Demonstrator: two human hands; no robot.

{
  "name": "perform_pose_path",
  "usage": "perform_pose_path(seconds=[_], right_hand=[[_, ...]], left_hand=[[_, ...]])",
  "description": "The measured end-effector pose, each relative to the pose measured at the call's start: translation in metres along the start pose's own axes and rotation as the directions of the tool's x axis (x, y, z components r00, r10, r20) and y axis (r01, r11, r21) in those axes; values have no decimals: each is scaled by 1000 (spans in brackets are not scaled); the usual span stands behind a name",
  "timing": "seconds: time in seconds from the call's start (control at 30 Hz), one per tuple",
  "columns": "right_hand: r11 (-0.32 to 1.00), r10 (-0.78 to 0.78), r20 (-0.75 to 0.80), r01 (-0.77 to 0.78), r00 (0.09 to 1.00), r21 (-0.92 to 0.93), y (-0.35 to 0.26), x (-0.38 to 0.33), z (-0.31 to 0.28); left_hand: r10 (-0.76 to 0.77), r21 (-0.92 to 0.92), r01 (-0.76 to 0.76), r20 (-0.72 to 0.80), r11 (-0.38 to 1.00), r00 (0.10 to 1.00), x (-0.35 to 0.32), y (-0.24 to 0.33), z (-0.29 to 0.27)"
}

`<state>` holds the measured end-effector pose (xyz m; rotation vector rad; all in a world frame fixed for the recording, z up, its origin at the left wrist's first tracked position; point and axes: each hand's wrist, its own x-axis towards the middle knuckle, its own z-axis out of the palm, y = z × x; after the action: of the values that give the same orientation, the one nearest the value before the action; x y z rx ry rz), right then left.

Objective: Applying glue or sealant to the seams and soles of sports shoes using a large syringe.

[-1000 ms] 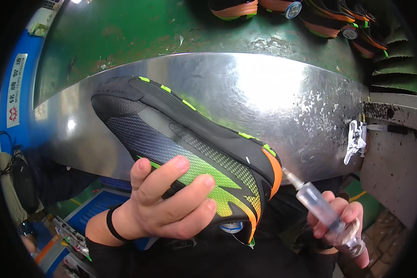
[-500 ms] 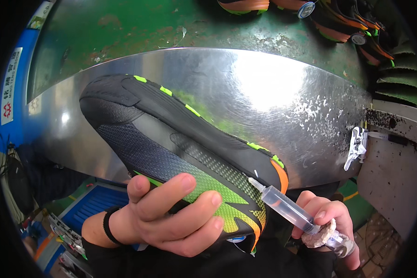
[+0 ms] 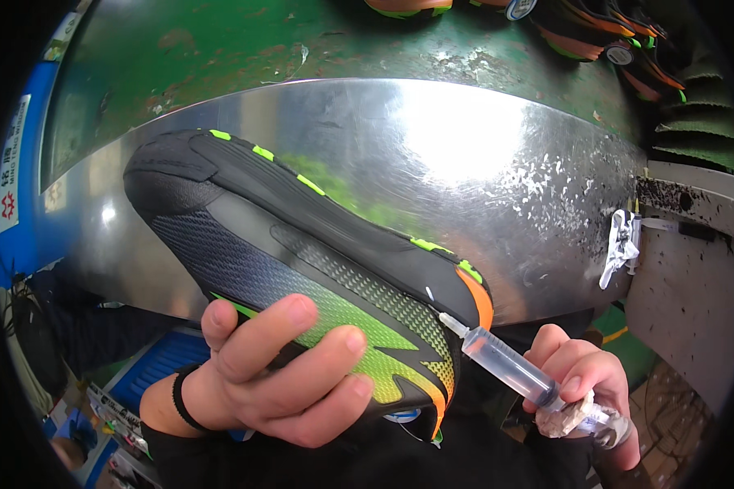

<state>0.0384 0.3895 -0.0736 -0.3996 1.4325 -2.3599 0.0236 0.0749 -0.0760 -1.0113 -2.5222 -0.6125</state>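
Observation:
Tilted on its side, a black sports shoe (image 3: 245, 236) with blue, green and yellow mesh and orange heel trim lies across my view, toe to the upper left. My left hand (image 3: 281, 375) grips it from below, its fingers over the coloured upper. A clear syringe (image 3: 510, 365) is in my right hand (image 3: 587, 375), the fingers closed around its plunger end, which is wrapped in pale material. The syringe's tip rests at or very near the seam between sole and upper by the heel. A small white mark (image 3: 430, 293) shows on the sole close to the tip.
Beneath the shoe is a shiny metal sheet (image 3: 367, 122) with flaking spots on its right. Several more shoes (image 3: 579, 37) stand at the back right of the green table (image 3: 220, 49). At the right edge hangs a second syringe (image 3: 634, 236) beside a white crumpled scrap (image 3: 618, 248).
The shoe and both hands sit slightly further left in view. The syringe tip is a little lower along the heel seam relative to the shoe. Both grips are the same.

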Motion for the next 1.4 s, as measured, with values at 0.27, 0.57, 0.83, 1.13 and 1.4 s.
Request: perform_pose_path(seconds=[0.27,0.57,0.83,1.13,1.4], right_hand=[[1000,-12,-51,12,999,6,-4,-6,-1],[998,51,-34,-50,998,41,-14,0,-2],[991,100,12,-100,995,85,-24,-12,-5],[993,83,47,-79,995,-93,-23,-36,-2],[966,6,90,18,996,-257,-20,-40,7]], left_hand=[[-15,-8,16,60,1000,998,2,-1,-6],[-30,-24,30,29,999,999,0,1,-1],[-40,-26,42,93,999,995,9,2,-9],[-55,13,54,108,998,993,13,5,-6],[-29,37,25,106,999,994,12,4,-8]])
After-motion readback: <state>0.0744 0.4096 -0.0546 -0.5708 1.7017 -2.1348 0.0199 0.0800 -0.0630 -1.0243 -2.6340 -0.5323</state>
